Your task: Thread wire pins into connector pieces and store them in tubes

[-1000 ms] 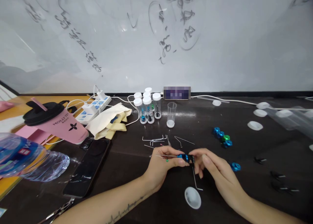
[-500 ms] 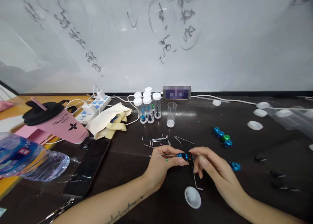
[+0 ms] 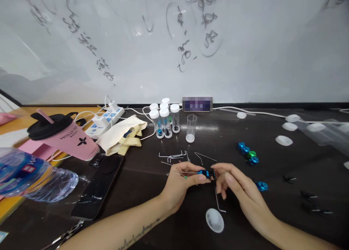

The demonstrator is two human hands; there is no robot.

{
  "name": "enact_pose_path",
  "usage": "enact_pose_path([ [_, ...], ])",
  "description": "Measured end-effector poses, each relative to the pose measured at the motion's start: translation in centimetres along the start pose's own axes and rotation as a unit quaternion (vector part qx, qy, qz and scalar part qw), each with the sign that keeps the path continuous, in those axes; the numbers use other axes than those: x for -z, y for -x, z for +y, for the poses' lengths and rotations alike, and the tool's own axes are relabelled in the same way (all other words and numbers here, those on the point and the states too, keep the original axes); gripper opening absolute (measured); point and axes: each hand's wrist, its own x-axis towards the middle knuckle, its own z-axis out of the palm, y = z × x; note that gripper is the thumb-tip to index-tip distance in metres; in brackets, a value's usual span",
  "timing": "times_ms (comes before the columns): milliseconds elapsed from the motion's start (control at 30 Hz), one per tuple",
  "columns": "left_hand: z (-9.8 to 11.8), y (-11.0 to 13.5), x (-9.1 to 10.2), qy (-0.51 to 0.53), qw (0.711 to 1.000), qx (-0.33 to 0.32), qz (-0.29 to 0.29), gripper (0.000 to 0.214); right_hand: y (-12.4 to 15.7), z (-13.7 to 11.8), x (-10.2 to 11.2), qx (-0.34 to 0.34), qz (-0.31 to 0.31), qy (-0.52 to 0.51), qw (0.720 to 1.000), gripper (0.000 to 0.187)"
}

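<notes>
**Now: a small blue part is being fitted between two hands**

Right now the left hand (image 3: pixel 182 178) is pinching a small blue metal part (image 3: pixel 204 173) between thumb and fingertips, holding it just above the dark tabletop (image 3: pixel 152 192) with a thin metal key lying along its fingers. The right hand (image 3: pixel 231 184) is closing in from the other side, its fingertips gripping a little black piece (image 3: pixel 213 175) pressed against the end of the blue part. So both hands are meeting, each clamped on its half, right in the middle of the view.

By the look of it, this is the joining step: the two pieces are touching, but whether they are seated is too small to tell. Finishing it is calling for steady alignment and a fine twist or push, not force.

Just below the hands, a white cap (image 3: pixel 215 220) and another bent key (image 3: pixel 218 201) are lying ready. More blue parts (image 3: pixel 247 153) are sitting to the right, and capped vials (image 3: pixel 164 120) are standing further back.
</notes>
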Motion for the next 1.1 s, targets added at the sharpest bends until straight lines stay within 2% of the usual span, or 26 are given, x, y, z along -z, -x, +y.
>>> enact_pose_path([
  [633, -0.05, -0.07, 0.16, 0.001, 1.000, -0.009, -0.021, 0.019, 0.00, 0.07, 0.02, -0.004, 0.000, -0.013, 1.000, 0.030],
  [1100, -0.13, -0.10, 0.10, 0.005, 1.000, -0.003, -0.012, 0.019, -0.22, 0.16, -0.06, -0.003, 0.010, -0.023, 1.000, 0.030],
])
